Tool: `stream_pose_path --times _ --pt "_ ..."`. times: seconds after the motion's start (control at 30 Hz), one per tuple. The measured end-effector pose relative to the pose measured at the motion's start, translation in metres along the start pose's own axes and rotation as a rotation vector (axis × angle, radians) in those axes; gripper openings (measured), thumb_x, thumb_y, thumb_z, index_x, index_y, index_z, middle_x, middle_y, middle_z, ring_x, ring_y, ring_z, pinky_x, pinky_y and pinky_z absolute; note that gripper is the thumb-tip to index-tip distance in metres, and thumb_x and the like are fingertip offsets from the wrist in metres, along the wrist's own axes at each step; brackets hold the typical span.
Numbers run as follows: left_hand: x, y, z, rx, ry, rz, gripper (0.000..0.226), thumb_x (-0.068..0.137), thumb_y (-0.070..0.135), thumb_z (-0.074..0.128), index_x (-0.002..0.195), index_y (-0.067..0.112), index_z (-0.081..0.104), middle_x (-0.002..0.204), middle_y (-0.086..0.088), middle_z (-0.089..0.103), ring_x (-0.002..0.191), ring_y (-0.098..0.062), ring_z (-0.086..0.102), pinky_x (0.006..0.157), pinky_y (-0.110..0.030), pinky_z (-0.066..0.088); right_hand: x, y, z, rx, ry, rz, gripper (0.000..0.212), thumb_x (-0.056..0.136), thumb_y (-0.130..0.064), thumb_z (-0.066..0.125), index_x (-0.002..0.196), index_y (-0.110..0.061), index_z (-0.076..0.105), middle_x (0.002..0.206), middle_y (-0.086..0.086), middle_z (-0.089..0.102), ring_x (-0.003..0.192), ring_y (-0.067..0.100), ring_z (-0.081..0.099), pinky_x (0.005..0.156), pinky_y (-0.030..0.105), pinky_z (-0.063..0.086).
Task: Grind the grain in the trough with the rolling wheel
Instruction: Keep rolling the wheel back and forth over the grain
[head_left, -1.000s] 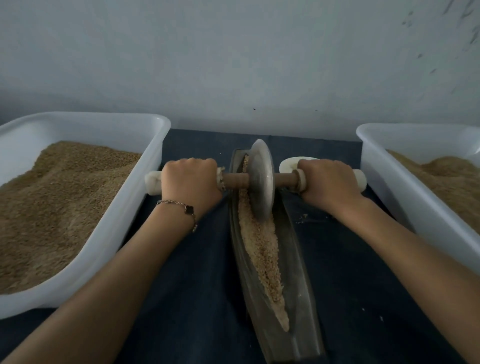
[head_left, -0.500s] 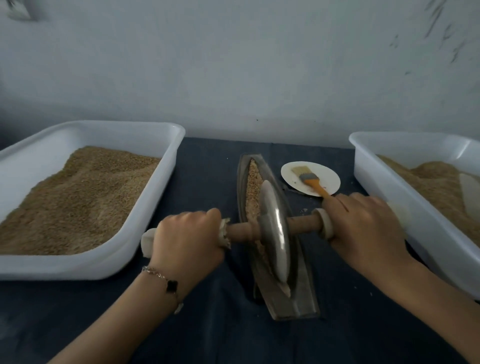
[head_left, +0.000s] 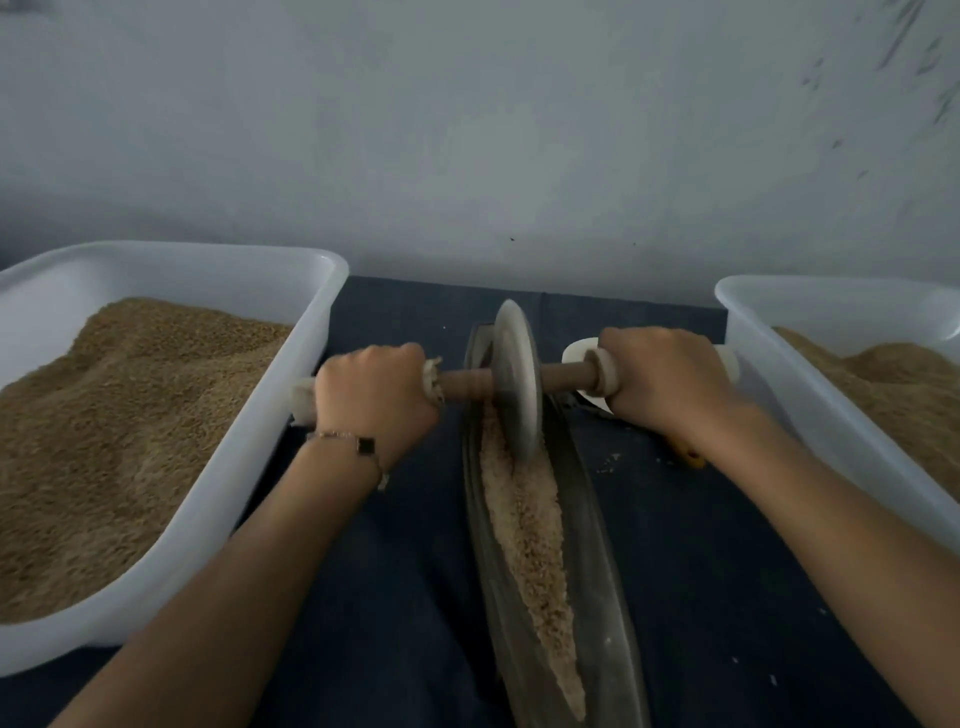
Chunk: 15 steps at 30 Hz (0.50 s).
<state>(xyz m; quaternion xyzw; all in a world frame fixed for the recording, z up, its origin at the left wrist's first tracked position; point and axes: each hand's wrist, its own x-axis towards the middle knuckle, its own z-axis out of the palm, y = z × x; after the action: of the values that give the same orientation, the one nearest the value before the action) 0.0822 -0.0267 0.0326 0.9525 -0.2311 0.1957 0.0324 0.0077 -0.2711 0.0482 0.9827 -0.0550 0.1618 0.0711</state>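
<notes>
The grain (head_left: 524, 525) lies along the trough (head_left: 592, 545), with the rolling wheel (head_left: 515, 379) standing at its far end. Each axle end is clasped by the left hand (head_left: 375, 396) and right hand (head_left: 661, 382). Even downward pressure should be kept and the wheel held upright.

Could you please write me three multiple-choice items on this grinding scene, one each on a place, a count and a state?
1. Where along the long metal trough does the grey metal rolling wheel stand?
A. at its far end
B. at its near end
C. outside it, on the cloth

2. How many white plastic tubs hold brown grain?
A. one
B. two
C. three

3. How is the wheel's wooden axle held?
A. by the left hand alone
B. by no hand
C. by both hands

Answers: 1 A, the wheel sits by the far tip; 2 B, a left tub and a right tub; 3 C, the left hand and right hand each grip one end.
</notes>
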Motion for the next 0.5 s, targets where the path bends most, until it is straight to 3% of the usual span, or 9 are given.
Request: stream_pose_path --times 0.13,0.2,0.37,0.43,0.5 --pt "0.025 0.001 -0.001 0.015 -0.023 -0.035 0.019 0.087 0.031 0.048 0.069 0.022 0.047 0.061 0.005 0.043 0.06 -0.019 0.044 0.06 -0.03 0.031 0.015 0.005 0.007 0.004 0.132 -0.009 0.023 0.072 -0.015 0.061 0.073 -0.023 0.04 0.059 -0.012 0.036 0.057 0.017 0.035 0.05 0.029 0.018" --pt "0.023 0.003 0.0 0.059 -0.015 -0.027 0.019 0.087 0.03 0.047 0.07 0.022 0.047 0.061 0.005 0.043 0.059 -0.018 0.043 0.06 -0.03 0.031 0.01 0.004 0.013 0.011 0.189 -0.02 0.023 0.07 -0.014 0.063 0.072 -0.02 0.041 0.062 -0.005 0.047 0.058 0.02 0.035 0.054 0.03 0.022" --pt "0.008 0.016 -0.006 0.184 0.074 0.058 0.025 0.082 0.029 0.054 0.066 0.023 0.037 0.056 0.007 0.033 0.058 -0.016 0.037 0.063 -0.03 0.028 -0.024 0.003 0.027 0.077 0.16 0.057 0.011 0.078 -0.017 0.064 0.081 -0.012 0.055 0.076 0.003 0.061 0.066 0.024 0.052 0.06 0.036 0.039" --pt "-0.002 0.019 -0.01 0.201 0.073 0.087 0.029 0.081 0.028 0.056 0.064 0.023 0.034 0.056 0.007 0.032 0.059 -0.015 0.036 0.063 -0.03 0.027 -0.04 0.001 0.028 0.067 0.127 0.07 0.016 0.08 -0.017 0.064 0.094 -0.011 0.06 0.086 0.006 0.065 0.076 0.027 0.059 0.068 0.041 0.046" --pt "-0.017 0.019 -0.012 0.197 0.061 0.096 0.035 0.083 0.03 0.056 0.062 0.023 0.029 0.056 0.008 0.032 0.057 -0.013 0.034 0.062 -0.029 0.026 -0.057 -0.004 0.024 0.037 0.156 0.045 0.024 0.075 -0.013 0.068 0.098 -0.008 0.061 0.087 0.01 0.065 0.076 0.031 0.059 0.065 0.041 0.044"
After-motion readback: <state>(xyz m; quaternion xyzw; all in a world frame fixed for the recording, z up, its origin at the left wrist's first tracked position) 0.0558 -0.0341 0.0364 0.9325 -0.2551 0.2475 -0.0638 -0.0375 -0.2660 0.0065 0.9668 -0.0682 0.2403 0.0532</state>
